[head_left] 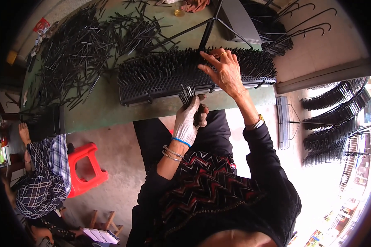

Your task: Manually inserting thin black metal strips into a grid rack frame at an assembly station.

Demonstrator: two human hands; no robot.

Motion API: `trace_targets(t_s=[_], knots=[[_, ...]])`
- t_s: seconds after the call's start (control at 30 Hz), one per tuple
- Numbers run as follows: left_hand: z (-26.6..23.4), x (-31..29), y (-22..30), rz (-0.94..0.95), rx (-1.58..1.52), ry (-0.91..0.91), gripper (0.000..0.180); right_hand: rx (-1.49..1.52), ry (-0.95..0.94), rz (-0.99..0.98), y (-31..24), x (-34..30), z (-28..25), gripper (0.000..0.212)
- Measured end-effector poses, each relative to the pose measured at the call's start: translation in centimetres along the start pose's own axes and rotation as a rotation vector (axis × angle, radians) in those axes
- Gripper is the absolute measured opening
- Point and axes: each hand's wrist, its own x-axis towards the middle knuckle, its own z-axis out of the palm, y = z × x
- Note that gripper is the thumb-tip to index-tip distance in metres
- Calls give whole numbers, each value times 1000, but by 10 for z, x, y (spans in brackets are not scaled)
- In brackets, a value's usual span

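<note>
My left hand (186, 122), in a worn white glove, closes round a small bundle of thin black sticks (187, 94) that point up. It is just in front of a long black perforated rack (152, 88). Many short black sticks (152, 66) stand upright in the rack's holes, packed in dense rows. Over the right half of the rack reaches my bare right hand (225, 72). Its thumb and forefinger are spread apart at the standing sticks, and no stick shows between them. A black metal stand (208, 31) with thin splayed legs rises behind the rack.
Loose black sticks (78, 49) lie heaped on the green table (95, 115) at left. Flat grey sheets (237, 20) are stacked at the back. A red stool (88, 168) stands left of me, beside another person in a checked garment (41, 185). Hooked black racks (334, 119) line the right.
</note>
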Motion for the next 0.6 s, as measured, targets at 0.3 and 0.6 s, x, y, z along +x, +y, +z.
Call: trace_targets(t_s=[0.3, 0.6], knots=[[6, -4, 6, -37, 124, -8, 36, 1093, -597, 497, -28, -20, -23, 37], [5, -5, 10, -35, 219, -82, 32, 1206, -649, 640, -23, -19, -26, 17]])
